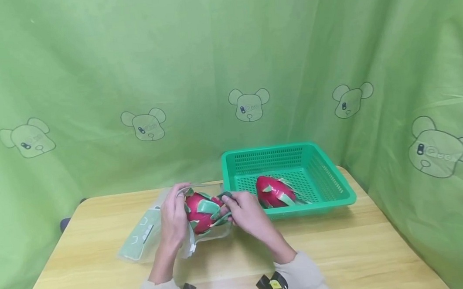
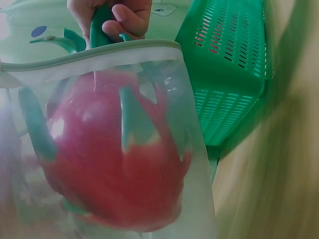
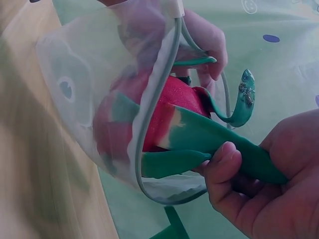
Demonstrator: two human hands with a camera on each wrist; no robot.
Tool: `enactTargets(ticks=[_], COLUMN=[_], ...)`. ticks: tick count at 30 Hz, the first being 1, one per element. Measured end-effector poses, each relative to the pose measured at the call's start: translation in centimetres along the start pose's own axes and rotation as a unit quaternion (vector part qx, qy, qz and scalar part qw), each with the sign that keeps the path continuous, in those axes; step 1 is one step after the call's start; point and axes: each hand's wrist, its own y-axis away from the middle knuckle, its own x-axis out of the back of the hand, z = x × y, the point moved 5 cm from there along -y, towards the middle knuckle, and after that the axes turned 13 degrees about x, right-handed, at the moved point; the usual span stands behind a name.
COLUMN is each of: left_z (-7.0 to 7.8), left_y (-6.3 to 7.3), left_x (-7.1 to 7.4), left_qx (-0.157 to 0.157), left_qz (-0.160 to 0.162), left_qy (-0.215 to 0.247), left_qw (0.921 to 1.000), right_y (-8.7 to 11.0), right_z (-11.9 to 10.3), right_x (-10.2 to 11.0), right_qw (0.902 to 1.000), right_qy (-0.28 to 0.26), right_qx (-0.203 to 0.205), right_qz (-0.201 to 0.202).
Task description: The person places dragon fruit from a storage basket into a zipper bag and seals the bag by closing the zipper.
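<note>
A red dragon fruit (image 1: 199, 211) with green scales sits partly inside a clear zip bag (image 2: 199, 199), its scaly end poking out of the mouth. My left hand (image 1: 174, 217) holds the bag at its open rim; in the right wrist view, the left fingers (image 3: 215, 47) reach over the far side of the rim. From the right, my right hand (image 1: 247, 211) pinches the long green scales (image 3: 209, 132) at the fruit's tip. Another dragon fruit (image 1: 273, 191) lies in the green basket (image 1: 336, 200), close to its near wall.
The basket stands at the back right of the wooden table (image 1: 339, 252), just beyond my right hand. The bag's green printed end (image 1: 142, 234) stretches left over the tabletop. Green curtains (image 1: 179, 55) with mouse-face outlines hang behind and at the sides.
</note>
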Motion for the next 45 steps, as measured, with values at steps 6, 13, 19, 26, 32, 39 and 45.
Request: enactTargets(ticks=[6,13,19,26,32,39,45], left_z=[-0.3,-0.6,-0.6,-0.6,-0.3,-0.1,-0.1], left_y=[0.1,0.1,0.1,0.0,-0.1,-0.2,-0.3], left_x=[0.1,0.3,0.6,0.5,0.4,0.5,0.5], left_qx=[0.006,0.023,0.028,0.029,0.029,0.015,0.010], left_qz=[-0.002,-0.007,-0.006,-0.012,-0.016,-0.013,-0.012], left_qy=[0.002,0.010,0.015,0.022,0.023,0.025,0.026], left_qw=[1.0000,0.9996,0.9995,0.9993,0.9992,0.9995,0.9995], right_y=[-0.2,-0.5,-0.8,-0.8,-1.1,-1.2,-1.1], right_z=[0.1,0.2,-0.2,-0.6,-1.1,-1.4,-1.3], right_x=[-1.0,-1.8,-2.6,-3.3,-3.7,-4.4,-5.0], right_qw=[0.9999,0.9996,0.9986,0.9945,0.9852,0.9766,0.9758], right_qy=[0.014,0.024,0.045,0.097,0.156,0.191,0.200], right_qx=[0.005,0.013,0.025,0.036,0.069,0.093,0.083], right_qz=[-0.007,-0.009,-0.015,-0.009,0.012,0.032,0.033])
